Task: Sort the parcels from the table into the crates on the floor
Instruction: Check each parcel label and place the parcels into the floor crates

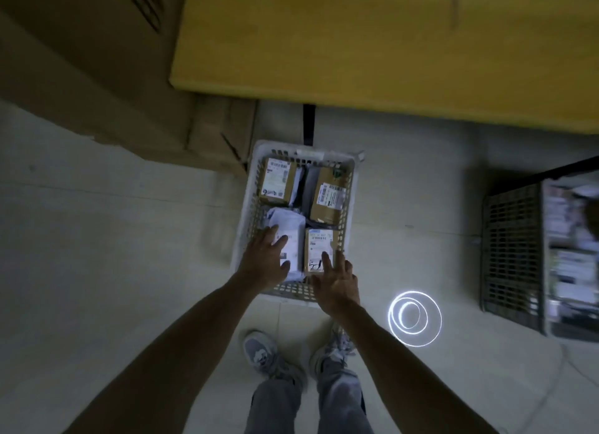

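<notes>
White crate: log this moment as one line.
stage: parcels in white crate | left hand: open, on white mailer | right hand: open, over small box | dark crate: right, untouched

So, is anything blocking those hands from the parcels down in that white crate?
Nothing visible is. The left hand lies flat on the white bag parcel, and the right hand reaches its fingers over the small cardboard parcel beside it. Both parcels sit inside the white crate, at its near end.
</notes>
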